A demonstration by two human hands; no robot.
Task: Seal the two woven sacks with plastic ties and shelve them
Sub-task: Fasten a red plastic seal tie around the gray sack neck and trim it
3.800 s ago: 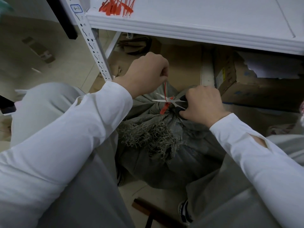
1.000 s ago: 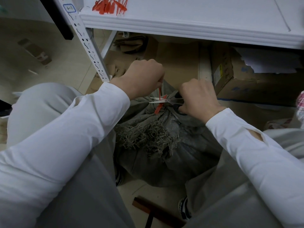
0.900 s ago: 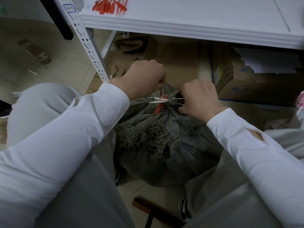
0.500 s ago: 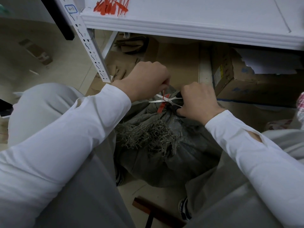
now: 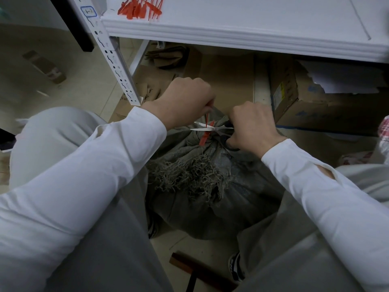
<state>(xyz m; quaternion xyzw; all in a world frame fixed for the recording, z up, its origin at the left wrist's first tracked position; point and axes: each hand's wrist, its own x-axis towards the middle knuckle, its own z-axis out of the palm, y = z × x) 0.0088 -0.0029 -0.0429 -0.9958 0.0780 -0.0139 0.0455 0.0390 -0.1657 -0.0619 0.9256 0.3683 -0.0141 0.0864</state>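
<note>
A grey woven sack (image 5: 212, 192) with a frayed mouth stands on the floor between my knees. Its neck is gathered and bound by a red plastic tie (image 5: 204, 138). My left hand (image 5: 185, 100) is closed on the tie's free tail and holds it up from the neck. My right hand (image 5: 253, 126) grips dark-handled scissors (image 5: 207, 127), whose silver blades are parted around the red tail just above the tie's lock. Only one sack is in view.
A white shelf board (image 5: 242, 30) runs overhead with a bundle of spare red ties (image 5: 140, 8) on it. Its perforated white upright (image 5: 114, 57) stands at the left. Cardboard boxes (image 5: 299, 102) fill the space under the shelf. A brown wooden piece (image 5: 200, 270) lies on the floor.
The scissor blades, wide open at first, closed to a narrow gap on the tail and stay around it. My left hand keeps pulling the tail up. The sack has not moved.
</note>
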